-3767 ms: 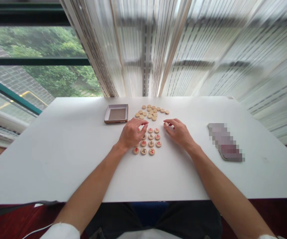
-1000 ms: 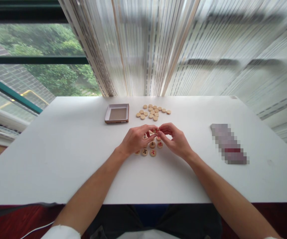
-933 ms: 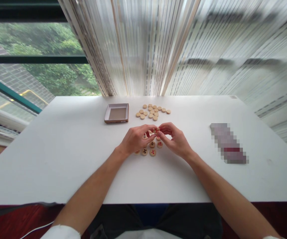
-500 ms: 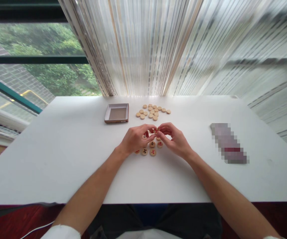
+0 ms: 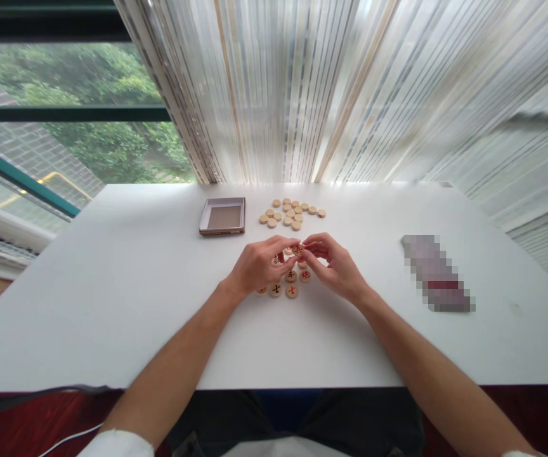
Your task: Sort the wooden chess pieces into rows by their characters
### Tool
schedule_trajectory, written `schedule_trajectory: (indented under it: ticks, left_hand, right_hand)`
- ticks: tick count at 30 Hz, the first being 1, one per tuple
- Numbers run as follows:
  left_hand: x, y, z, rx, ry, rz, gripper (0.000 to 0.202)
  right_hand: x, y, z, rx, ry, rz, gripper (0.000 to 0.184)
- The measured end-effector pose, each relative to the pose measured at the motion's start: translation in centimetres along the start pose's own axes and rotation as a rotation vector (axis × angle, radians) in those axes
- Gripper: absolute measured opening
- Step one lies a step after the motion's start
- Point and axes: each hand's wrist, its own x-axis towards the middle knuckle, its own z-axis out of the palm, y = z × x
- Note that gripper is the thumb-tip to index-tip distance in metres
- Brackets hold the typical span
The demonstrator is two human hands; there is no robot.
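Note:
Between the fingertips of both hands is a round wooden Chinese chess piece (image 5: 298, 250) with a red character, its face toward me. My left hand (image 5: 265, 261) pinches it from the left, thumb and fingers curled. My right hand (image 5: 331, 265) closes on its right side. Below them, several more pieces lie face up, among them a black-marked piece (image 5: 276, 290), a red-marked piece (image 5: 292, 291) and another red-marked piece (image 5: 305, 275). My left hand partly covers some of this group.
Several plain-topped wooden discs (image 5: 288, 221) lie scattered farther back on the white table (image 5: 150, 273). Left of them stands a shallow open box (image 5: 222, 218). A pixelated flat item (image 5: 436, 273) lies at right. Behind the table hangs a striped curtain (image 5: 274, 95).
The held piece has turned between the fingers, so its red character sits at a different angle. Both hands stay in nearly the same place.

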Motion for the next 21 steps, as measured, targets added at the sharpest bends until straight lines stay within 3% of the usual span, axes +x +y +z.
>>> schedule_trajectory:
  ticks: [7, 21]
  left_hand:
    - [0.0, -0.13, 0.04, -0.018, -0.012, 0.009, 0.03]
    - [-0.06, -0.1, 0.11, -0.004, 0.013, -0.043, 0.023]
  right_hand:
    - [0.02, -0.24, 0.04, 0.01, -0.031, 0.029, 0.025]
    - [0.1, -0.13, -0.12, -0.025, 0.049, 0.058, 0.026]
